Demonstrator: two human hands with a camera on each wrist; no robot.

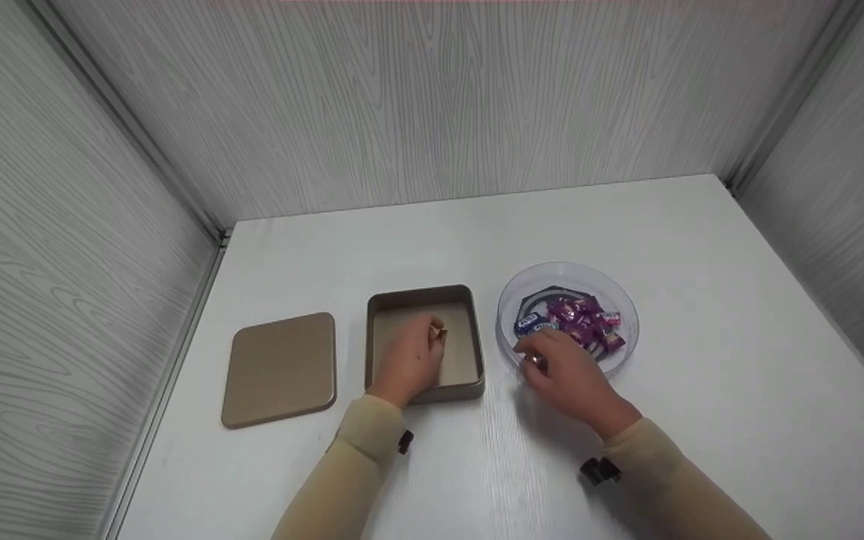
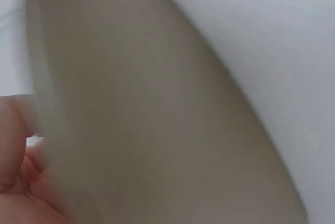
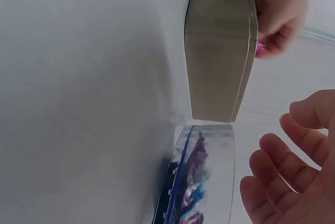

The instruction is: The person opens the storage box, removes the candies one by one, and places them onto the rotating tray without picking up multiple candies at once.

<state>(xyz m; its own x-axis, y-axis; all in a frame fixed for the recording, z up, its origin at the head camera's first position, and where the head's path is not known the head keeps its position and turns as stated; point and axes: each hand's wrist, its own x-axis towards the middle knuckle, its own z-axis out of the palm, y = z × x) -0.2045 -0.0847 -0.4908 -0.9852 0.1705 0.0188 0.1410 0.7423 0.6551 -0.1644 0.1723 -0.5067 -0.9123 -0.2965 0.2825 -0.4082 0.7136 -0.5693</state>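
My left hand [image 1: 411, 360] is over the open gold-brown tin [image 1: 481, 375], fingers curled round a small wrapped candy [image 3: 260, 49] that shows pink in the right wrist view. At the near left rim of the clear round dish [image 1: 505, 300] is my right hand [image 1: 571, 379]. Its fingers are loosely bent and apart in the right wrist view, with no candy seen between them. Several purple, blue and pink wrapped candies [image 1: 578, 315] lie in the dish. The tin's wall [image 2: 152, 103] hides most of the left hand in the left wrist view.
Left of the tin, its square lid [image 1: 282, 367] lies flat on the white table [image 1: 432, 240]. Wood-grain panels [image 1: 432, 105] stand behind the table and along both sides. Tin and dish stand close together.
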